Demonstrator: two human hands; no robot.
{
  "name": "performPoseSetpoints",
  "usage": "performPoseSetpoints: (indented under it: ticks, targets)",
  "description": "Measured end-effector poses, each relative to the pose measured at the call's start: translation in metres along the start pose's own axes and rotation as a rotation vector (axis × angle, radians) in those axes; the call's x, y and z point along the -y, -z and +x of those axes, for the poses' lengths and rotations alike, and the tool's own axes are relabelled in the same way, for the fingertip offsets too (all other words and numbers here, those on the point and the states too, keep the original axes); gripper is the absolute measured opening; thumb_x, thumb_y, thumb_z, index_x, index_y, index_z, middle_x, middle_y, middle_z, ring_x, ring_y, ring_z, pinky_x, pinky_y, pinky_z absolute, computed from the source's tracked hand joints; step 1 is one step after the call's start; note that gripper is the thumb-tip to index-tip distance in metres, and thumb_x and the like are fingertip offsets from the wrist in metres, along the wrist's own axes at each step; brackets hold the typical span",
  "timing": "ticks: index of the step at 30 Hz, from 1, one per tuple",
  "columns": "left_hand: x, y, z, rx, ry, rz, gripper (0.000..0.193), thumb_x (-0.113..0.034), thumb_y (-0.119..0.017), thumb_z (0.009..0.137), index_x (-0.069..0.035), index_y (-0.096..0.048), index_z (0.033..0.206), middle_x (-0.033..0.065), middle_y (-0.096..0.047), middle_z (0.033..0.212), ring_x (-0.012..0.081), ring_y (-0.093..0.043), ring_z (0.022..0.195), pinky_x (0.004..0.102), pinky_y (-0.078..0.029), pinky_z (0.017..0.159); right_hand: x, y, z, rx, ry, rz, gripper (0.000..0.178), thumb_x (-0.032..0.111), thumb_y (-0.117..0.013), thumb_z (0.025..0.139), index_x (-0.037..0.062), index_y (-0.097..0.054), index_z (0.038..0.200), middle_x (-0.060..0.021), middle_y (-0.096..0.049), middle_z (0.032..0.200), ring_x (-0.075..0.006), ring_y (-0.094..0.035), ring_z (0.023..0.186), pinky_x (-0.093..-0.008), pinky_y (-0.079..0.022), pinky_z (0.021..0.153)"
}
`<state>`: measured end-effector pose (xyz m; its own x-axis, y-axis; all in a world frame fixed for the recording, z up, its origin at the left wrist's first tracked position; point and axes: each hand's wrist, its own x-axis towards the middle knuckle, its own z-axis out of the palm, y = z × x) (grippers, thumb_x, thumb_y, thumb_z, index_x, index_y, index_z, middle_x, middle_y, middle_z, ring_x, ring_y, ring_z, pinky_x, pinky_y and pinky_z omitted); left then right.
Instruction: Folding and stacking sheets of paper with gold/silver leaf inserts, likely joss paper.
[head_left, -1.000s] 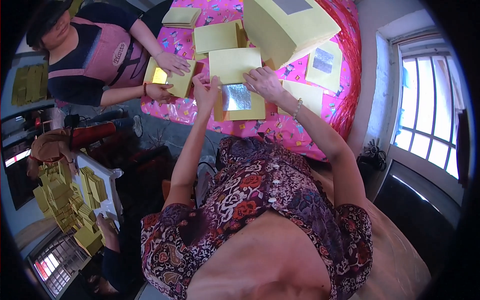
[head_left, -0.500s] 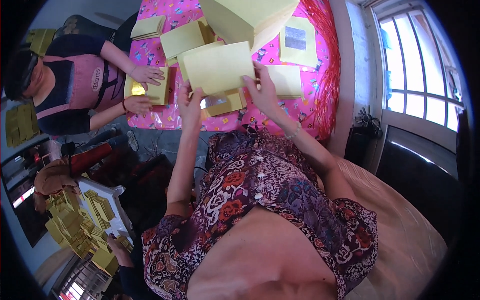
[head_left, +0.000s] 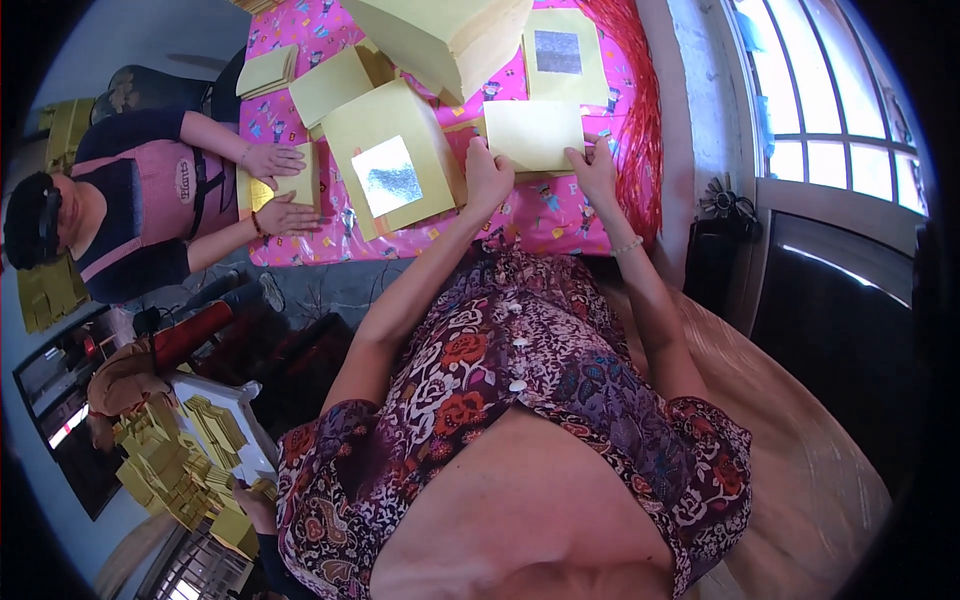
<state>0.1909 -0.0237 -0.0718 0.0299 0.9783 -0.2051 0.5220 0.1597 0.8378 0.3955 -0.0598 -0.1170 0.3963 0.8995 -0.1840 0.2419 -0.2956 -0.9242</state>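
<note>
My two hands grip a folded pale-yellow paper (head_left: 535,130) by its near corners, over the right part of the pink-covered table. On its left corner are the closed fingers of my left hand (head_left: 487,176). My right hand (head_left: 596,172) pinches the right corner. More yellow paper lies beneath it, mostly hidden. To the left of my left hand lies a stack of yellow paper sheets (head_left: 432,170), the top one bearing a shiny silver square (head_left: 388,176).
A tall yellow paper stack (head_left: 450,45) stands beyond my hands. Folded papers (head_left: 330,88) lie to its left, and a silver-squared sheet (head_left: 563,80) to its right. Red strands (head_left: 640,110) hang along the right edge. At left, a co-worker's hands (head_left: 275,160) press folded yellow paper.
Both my hands have carried the folded paper rightward, over the paper at the right. The silver-squared sheet on the middle stack now shows. The co-worker's hands have shifted slightly.
</note>
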Motion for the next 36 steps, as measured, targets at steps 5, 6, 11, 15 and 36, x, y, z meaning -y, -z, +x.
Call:
performPoseSetpoints:
  ticks: [5,6,11,15,36]
  targets:
    - [0.035,-0.02,0.01,-0.017,0.066,0.156,0.033,-0.008,-0.055,0.08,0.006,-0.046,0.108,0.0272,-0.054,0.104,0.0416,-0.053,0.101,0.0486,-0.042,0.089,-0.003,-0.009,0.005,0.025,-0.04,-0.172,0.041,0.021,-0.072,0.082,0.0015,-0.054,0.113,-0.0128,-0.069,0.085,-0.0208,-0.065,0.074,-0.035,-0.051,0.066]
    - [0.043,-0.021,0.01,-0.028,0.092,0.167,0.033,-0.008,-0.056,0.08,0.006,-0.047,0.108,0.0268,-0.053,0.105,0.0412,-0.053,0.102,0.0483,-0.042,0.09,0.003,-0.011,0.004,0.034,-0.042,-0.172,0.041,0.021,-0.072,0.082,0.0015,-0.054,0.113,-0.0128,-0.069,0.085,-0.0208,-0.065,0.074,-0.035,-0.051,0.066]
    - [0.063,-0.028,0.018,0.0,0.153,0.03,0.033,-0.009,-0.057,0.081,0.005,-0.048,0.109,0.0259,-0.058,0.102,0.04,-0.057,0.1,0.0474,-0.044,0.089,0.01,-0.012,0.007,0.074,-0.06,-0.219,0.04,0.022,-0.073,0.084,0.0015,-0.057,0.114,-0.011,-0.067,0.089,-0.0185,-0.065,0.077,-0.0326,-0.053,0.066]
    - [0.065,-0.029,0.018,-0.012,0.236,-0.095,0.032,-0.007,-0.058,0.08,0.005,-0.048,0.108,0.0249,-0.061,0.099,0.0389,-0.06,0.097,0.0464,-0.047,0.087,0.005,-0.017,0.006,0.064,-0.039,-0.228,0.038,0.02,-0.073,0.081,0.0022,-0.057,0.111,-0.0127,-0.068,0.087,-0.022,-0.065,0.074,-0.036,-0.051,0.065]
    - [0.059,-0.022,0.008,-0.155,0.175,-0.14,0.054,-0.011,-0.059,0.082,0.01,-0.037,0.126,0.0296,-0.051,0.119,0.0408,-0.051,0.114,0.0433,-0.039,0.099,-0.011,-0.008,0.039,0.272,-0.117,-0.401,0.056,0.038,-0.078,0.079,-0.0029,-0.06,0.112,-0.0112,-0.067,0.089,-0.0183,-0.065,0.079,-0.0314,-0.053,0.069]
